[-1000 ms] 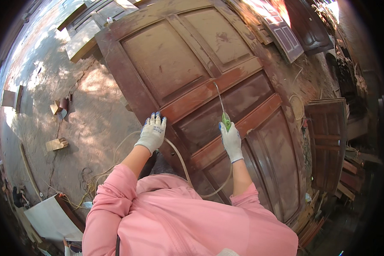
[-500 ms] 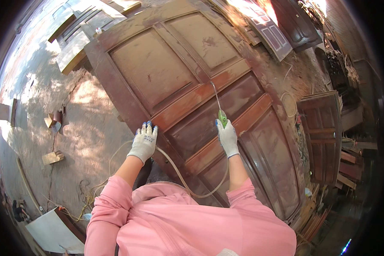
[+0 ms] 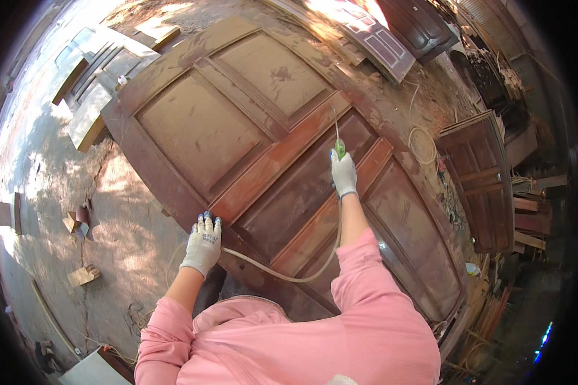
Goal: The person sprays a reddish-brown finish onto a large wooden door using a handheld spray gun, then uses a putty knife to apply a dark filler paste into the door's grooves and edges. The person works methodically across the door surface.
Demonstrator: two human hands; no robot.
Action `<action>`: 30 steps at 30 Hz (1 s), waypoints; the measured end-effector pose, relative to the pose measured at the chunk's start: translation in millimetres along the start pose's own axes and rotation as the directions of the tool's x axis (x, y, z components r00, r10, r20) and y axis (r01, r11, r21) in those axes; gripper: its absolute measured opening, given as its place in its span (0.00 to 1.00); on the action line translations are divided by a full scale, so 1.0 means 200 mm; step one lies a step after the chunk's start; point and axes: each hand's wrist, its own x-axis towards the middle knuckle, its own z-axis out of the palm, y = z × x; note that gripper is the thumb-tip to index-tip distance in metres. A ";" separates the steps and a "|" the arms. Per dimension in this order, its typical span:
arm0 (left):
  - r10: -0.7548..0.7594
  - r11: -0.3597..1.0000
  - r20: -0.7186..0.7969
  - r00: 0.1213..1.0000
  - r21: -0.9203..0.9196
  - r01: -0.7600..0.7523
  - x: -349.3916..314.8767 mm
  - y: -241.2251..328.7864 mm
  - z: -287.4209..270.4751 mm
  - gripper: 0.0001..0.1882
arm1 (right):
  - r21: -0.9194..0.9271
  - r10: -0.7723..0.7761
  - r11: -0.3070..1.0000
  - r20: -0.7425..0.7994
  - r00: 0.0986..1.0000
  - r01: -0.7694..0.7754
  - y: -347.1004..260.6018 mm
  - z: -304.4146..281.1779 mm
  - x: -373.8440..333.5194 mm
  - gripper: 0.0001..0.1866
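Note:
A large brown panelled wooden door (image 3: 199, 128) lies before me, dusty on its far panels, with redder, cleaner cross rails. My right hand (image 3: 344, 174), in a white knitted glove, is wrapped round a green air blow gun (image 3: 340, 149). Its long thin nozzle points away over the far end of a cross rail. From the gun a pale hose (image 3: 289, 278) loops back towards my left hand (image 3: 203, 244). That gloved hand, with blue fingertips, rests on the door's left edge, fingers stretched out. Whether its palm touches the hose is hidden.
More panelled doors (image 3: 478, 183) are stacked at the right, and others (image 3: 366, 35) lie at the far right. Door pieces (image 3: 99, 77) stand at the far left. Wood scraps (image 3: 83, 276) and a long stick (image 3: 54, 321) lie on the left floor. A coiled hose (image 3: 422, 144) sits beyond the door.
My right hand has moved the blow gun farther away, towards the rail's far end, where the dust looks thinner. The left hand stays on the door edge; the whole view has shifted.

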 end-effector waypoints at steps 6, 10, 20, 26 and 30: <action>0.002 1.000 0.032 0.999 -0.003 -0.002 -0.01 0.00 -0.03 0.31 | 0.159 0.065 0.985 0.038 0.997 -0.070 -0.20 -0.08 0.27 0.28; -0.016 1.000 0.046 0.999 -0.024 0.017 -0.03 0.02 -0.05 0.31 | 0.254 0.081 0.963 0.047 0.996 -0.091 -0.24 -0.06 0.34 0.25; -0.005 0.999 0.062 0.998 0.050 0.002 -0.03 0.02 -0.01 0.31 | 0.380 0.101 0.917 0.086 0.991 -0.126 -0.25 -0.03 0.31 0.23; 0.000 0.999 0.095 0.996 0.049 -0.004 -0.01 0.03 -0.04 0.31 | 0.437 0.045 0.894 0.127 0.991 -0.096 -0.37 0.05 0.53 0.22; 0.004 1.000 0.122 0.993 0.017 -0.006 0.00 0.02 -0.06 0.32 | 0.539 0.018 0.822 0.303 0.953 -0.187 -0.53 0.16 0.69 0.23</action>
